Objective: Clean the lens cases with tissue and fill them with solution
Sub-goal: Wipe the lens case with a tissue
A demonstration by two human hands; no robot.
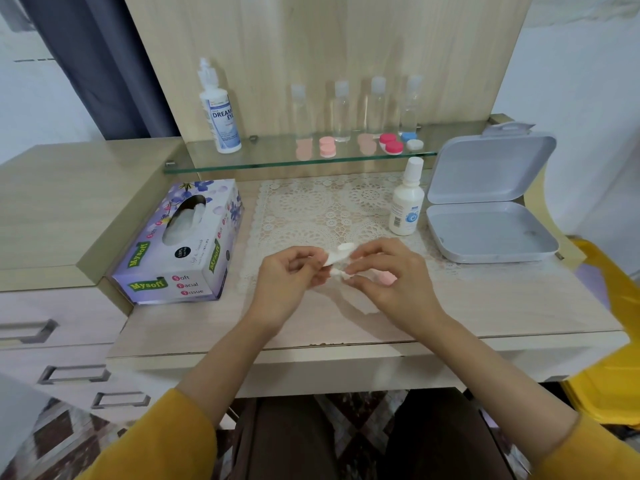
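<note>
Above the tabletop (485, 299), left hand (291, 282) and right hand (388, 271) are pinching the white lens case (337, 256) — apparently wiping; filling is pending.

Home dressing table: glass shelf (298, 159), lace mat (322, 209), tissue box (180, 244), drawers (52, 341).

Four clear bottles (341, 112) and two white bottles (221, 116) — six in all. Five lens cases (391, 143) on the shelf (270, 161), one more held. One tissue box (180, 251), one grey box (491, 233).
</note>
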